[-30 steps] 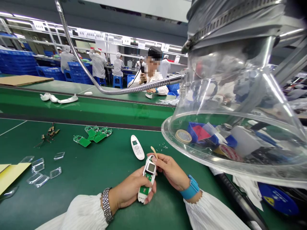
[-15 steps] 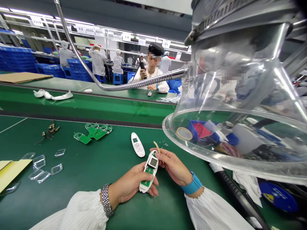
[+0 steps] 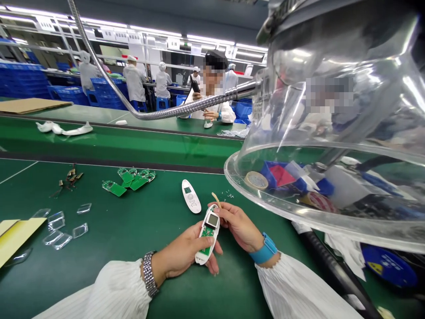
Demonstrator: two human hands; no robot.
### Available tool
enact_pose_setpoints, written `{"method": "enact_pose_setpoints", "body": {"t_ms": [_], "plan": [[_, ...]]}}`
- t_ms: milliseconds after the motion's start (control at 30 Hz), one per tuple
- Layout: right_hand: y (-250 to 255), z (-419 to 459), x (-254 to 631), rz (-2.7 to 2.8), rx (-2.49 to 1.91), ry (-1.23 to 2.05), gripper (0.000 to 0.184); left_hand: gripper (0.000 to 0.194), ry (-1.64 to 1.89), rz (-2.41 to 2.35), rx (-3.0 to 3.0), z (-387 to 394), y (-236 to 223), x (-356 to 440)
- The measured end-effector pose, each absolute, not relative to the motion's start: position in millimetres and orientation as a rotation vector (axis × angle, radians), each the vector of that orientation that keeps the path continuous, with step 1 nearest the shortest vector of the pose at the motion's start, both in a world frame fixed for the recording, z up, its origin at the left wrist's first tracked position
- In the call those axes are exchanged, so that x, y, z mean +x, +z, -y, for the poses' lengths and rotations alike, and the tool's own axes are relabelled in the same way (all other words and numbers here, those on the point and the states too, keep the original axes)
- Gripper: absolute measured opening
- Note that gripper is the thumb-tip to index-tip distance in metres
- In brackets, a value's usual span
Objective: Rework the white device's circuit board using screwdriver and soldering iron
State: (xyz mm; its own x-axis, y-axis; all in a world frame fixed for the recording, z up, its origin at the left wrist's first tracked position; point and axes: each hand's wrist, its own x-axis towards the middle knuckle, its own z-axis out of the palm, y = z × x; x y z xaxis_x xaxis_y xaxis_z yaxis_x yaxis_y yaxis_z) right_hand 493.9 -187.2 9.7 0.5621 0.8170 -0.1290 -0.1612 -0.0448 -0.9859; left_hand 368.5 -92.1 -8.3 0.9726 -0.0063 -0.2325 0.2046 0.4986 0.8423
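Note:
My left hand (image 3: 191,246) is closed around a white handheld device housing (image 3: 198,257), thumb on its front and fingers underneath. Inside the open housing are a green circuit board (image 3: 207,233) and a small grey display (image 3: 213,220). At the housing's top end, my right hand (image 3: 237,221) presses thumb and fingers together, with a thin beige stick (image 3: 215,198) poking up from its grip. Whether the right fingers also pinch the housing's edge is hidden. Just beyond lies a white front cover (image 3: 191,196) with a display window and button holes.
Green circuit boards (image 3: 134,180), small wired parts (image 3: 70,179) and clear plastic lenses (image 3: 61,232) lie to the left. Tiny white bits (image 3: 228,195) are beyond my right hand. A clear extraction hood (image 3: 299,212) overhangs the right side. A co-worker (image 3: 215,95) sits across the bench.
Both hands and the housing stay nearly in place, the view having shifted slightly. Across the bench, the co-worker's hand has moved to the small white part there.

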Motion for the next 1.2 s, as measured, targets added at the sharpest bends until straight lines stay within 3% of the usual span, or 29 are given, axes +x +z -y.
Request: {"method": "enact_pose_setpoints", "body": {"t_ms": [200, 333, 600, 933, 1067, 1200], "plan": [[10, 190, 487, 0.668, -1.471, 0.711, 0.046, 0.028, 0.01, -0.284, 0.935, 87, -8, 373], [5, 193, 476, 0.674, -1.544, 0.548, 0.032, 0.029, 0.207, -0.333, 0.827, 83, -6, 375], [-2, 183, 454, 0.871, -1.534, 0.784, 0.033, 0.033, 0.31, -0.327, 0.781, 83, -4, 375], [-2, 182, 458, 0.933, -1.627, 0.783, 0.041, 0.032, 0.3, -0.329, 0.85, 84, -5, 375], [-2, 206, 470, 0.991, -1.799, 0.602, 0.026, 0.03, 0.36, -0.352, 0.862, 84, -4, 375], [-12, 249, 485, 0.999, -2.106, 0.378, 0.029, 0.032, 0.284, -0.357, 0.926, 88, -4, 373]]}}
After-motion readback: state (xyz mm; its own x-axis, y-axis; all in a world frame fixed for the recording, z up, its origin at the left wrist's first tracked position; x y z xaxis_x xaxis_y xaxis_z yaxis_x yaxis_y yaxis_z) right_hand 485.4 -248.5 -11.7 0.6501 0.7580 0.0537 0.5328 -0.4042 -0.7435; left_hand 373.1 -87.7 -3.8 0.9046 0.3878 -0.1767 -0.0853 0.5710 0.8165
